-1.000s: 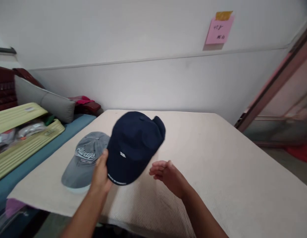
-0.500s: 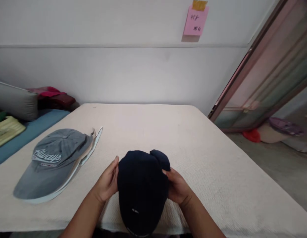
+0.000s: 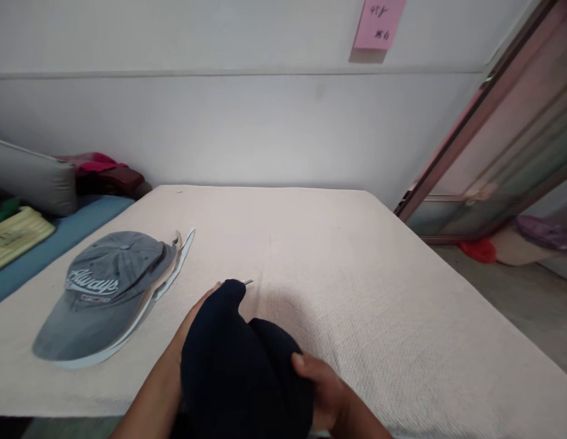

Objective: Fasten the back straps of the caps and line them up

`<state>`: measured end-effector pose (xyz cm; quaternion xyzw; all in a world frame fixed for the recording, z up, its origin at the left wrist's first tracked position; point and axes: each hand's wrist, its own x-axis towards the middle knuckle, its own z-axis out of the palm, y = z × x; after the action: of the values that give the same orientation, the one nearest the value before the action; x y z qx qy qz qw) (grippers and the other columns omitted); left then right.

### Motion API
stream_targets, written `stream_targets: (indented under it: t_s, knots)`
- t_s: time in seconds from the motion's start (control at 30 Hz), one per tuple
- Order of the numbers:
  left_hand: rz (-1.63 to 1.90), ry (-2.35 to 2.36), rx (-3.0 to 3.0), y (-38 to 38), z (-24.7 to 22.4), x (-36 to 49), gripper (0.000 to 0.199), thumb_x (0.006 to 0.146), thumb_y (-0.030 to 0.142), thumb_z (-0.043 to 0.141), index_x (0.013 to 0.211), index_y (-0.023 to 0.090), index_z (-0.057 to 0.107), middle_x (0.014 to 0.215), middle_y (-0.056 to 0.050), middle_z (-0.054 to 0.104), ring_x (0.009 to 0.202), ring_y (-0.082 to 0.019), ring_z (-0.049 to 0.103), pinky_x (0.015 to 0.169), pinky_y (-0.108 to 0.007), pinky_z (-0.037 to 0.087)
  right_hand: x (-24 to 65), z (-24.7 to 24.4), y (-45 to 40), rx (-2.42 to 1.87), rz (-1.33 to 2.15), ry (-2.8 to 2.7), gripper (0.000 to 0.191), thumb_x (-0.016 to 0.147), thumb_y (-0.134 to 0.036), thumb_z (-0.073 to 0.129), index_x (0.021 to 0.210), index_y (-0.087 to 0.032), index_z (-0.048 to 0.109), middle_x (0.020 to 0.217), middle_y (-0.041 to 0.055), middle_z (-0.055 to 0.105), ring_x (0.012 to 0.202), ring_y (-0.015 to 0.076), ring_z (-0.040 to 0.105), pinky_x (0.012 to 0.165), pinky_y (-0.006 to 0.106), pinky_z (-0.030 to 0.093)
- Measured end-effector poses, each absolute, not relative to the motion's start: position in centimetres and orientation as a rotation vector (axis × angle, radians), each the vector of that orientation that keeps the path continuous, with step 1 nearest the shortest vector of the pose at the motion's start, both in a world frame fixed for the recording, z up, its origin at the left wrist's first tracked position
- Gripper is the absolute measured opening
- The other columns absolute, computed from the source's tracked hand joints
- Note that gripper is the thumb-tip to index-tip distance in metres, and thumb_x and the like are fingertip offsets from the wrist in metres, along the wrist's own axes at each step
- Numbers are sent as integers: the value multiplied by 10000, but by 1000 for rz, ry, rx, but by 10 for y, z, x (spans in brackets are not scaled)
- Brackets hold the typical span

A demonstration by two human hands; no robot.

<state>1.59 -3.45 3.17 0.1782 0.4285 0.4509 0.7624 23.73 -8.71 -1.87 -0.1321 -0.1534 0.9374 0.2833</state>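
A dark navy cap (image 3: pixel 247 378) is held up at the near edge of the table, its cloth bent and folded between my hands. My left hand (image 3: pixel 195 318) grips it along the left side, with most of the fingers hidden behind the fabric. On the right side, my right hand (image 3: pixel 324 387) is closed on the cap, thumb lying over the front and the other fingers out of sight behind. A small shiny piece sticks out from the cap's upper tip. To the left, a grey cap (image 3: pixel 114 292) with white lettering rests on top of other, paler caps.
A cream cloth covers the table (image 3: pixel 283 231). Left of it, a grey cushion (image 3: pixel 30 177) and a yellow folded item (image 3: pixel 21 238) lie on a blue surface. A pink note (image 3: pixel 379 24) hangs on the wall; a sliding door (image 3: pixel 494 146) stands at the right.
The navy cap has come nearer and turned, its upper left part now raised to a point. My left hand has slipped behind it, and my right hand has moved lower. The view has shifted slightly.
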Motion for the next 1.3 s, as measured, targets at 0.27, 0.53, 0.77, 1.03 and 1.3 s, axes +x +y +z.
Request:
stream_targets:
  t_s: [0.27,0.53,0.77,1.03,1.3]
  knots:
    - [903,908,676,-26,20,26,200,680,190,737,874,158,697,659,-9,662,514,-102,552,521,-209,409,272,9,-35,-624,1957,-714,303,703,-186,729,993,-165,644,876,42,672,777,150,622,735,268,465]
    - [894,1071,860,4,-3,47,334,644,135,687,973,192,702,679,-7,690,499,-118,539,485,-214,332,285,-2,0,-863,1679,-631,160,712,-212,725,840,-148,655,752,11,638,681,118,576,661,234,446]
    - [936,1062,672,17,-12,49,272,617,117,645,884,162,680,557,16,613,484,-126,538,498,-226,362,299,3,12,-754,1590,-583,86,746,-209,684,792,-149,645,796,31,642,750,131,585,719,252,461]
    - [908,1067,759,7,5,56,182,698,262,676,853,166,679,722,-20,668,624,-146,594,593,-241,420,307,7,15,-589,1628,-502,91,764,-153,605,851,-176,618,633,-24,519,555,90,491,555,228,453]
    - [876,1051,728,2,4,59,70,682,201,663,744,169,668,628,4,622,531,-120,540,537,-228,393,295,10,6,-676,1819,-772,178,879,-312,530,968,-174,600,498,-81,409,354,24,180,370,167,208]
